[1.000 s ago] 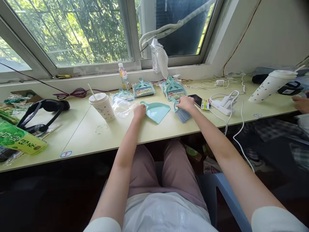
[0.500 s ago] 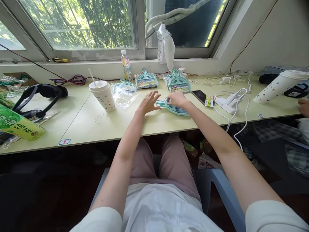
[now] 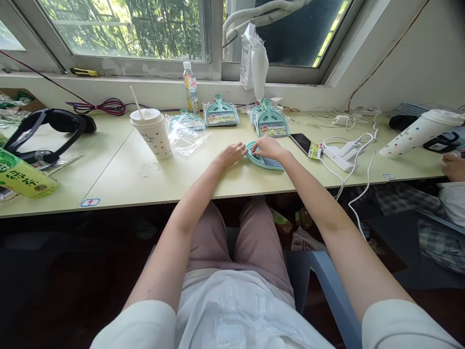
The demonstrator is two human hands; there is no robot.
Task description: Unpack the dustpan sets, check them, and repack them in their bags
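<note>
"Taking the window (image 3: 174,43) as twelve o'clock, where's the dustpan (image 3: 258,161)?"

"On the table (image 3: 196,179), near the front edge, lying flat by both hands, with the bristles of the brush (image 3: 272,163) visible inside its teal rim."

"And the right hand (image 3: 268,147)?"

"Over the dustpan's eleven o'clock side, fingers bent down onto the set. I can't tell whether they pinch the brush or only press it."

"What of the left hand (image 3: 232,154)?"

"At nine o'clock from the dustpan, palm down, fingers fairly straight, tips reaching its edge. Whether they clasp anything underneath, I can't tell."

"What's around them?"

"A packaged brush set (image 3: 272,123) near twelve; a phone (image 3: 301,142) at two, a yellow tag (image 3: 315,150) over its end; a white power strip (image 3: 343,155) at three. A bottle (image 3: 191,89) stands at ten. Between nine and ten lie clear plastic wrapping (image 3: 185,142) and, farther off, a lidded cup (image 3: 152,138) with a straw."
</note>
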